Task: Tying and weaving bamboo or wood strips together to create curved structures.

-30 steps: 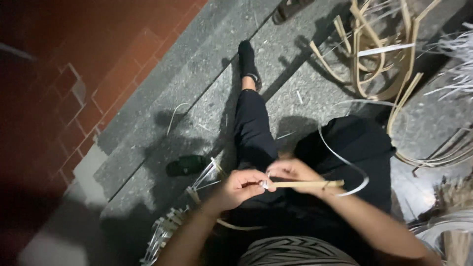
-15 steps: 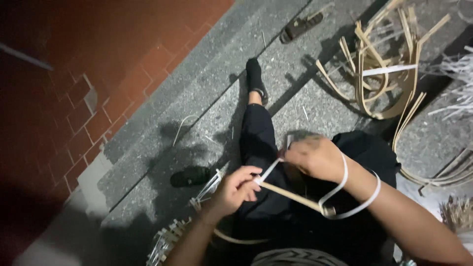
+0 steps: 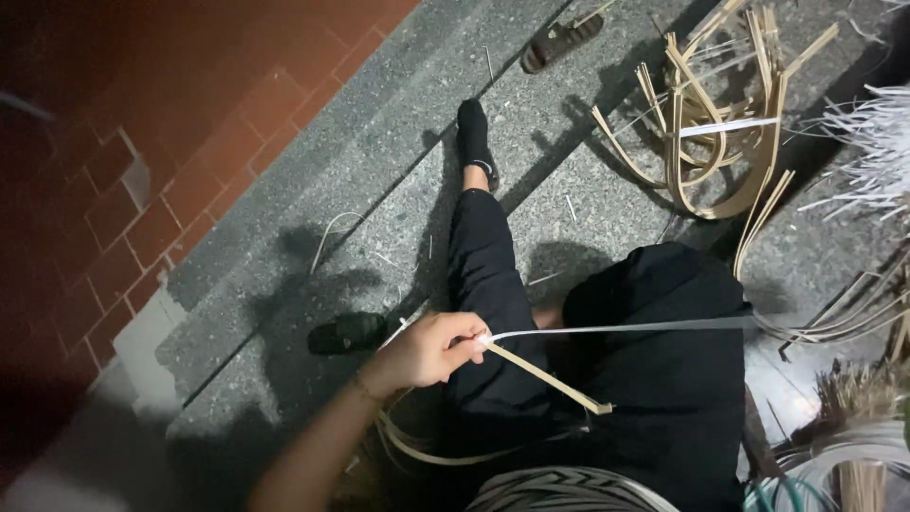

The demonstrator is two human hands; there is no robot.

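My left hand (image 3: 427, 351) pinches one end of a thin cane stick (image 3: 548, 381) together with a flat white strip (image 3: 626, 330). The stick slants down to the right over my lap. From the same pinch the strip runs taut and nearly level toward the right edge. My right hand is out of the picture. I sit on a grey stone floor with one leg in black trousers (image 3: 483, 270) stretched out ahead.
A bundle of bent cane slats (image 3: 706, 133) lies at the upper right, with frayed white strips (image 3: 872, 142) beside it. A sandal (image 3: 561, 43) sits far ahead and a dark shoe (image 3: 346, 332) by my left hand. A woven rim (image 3: 559, 493) shows at the bottom edge, red brick paving (image 3: 190, 152) at the left.
My right hand drew the white strip out to the right and left the frame. The loose loop of strip is now pulled straight. The left hand kept its pinch on the stick.
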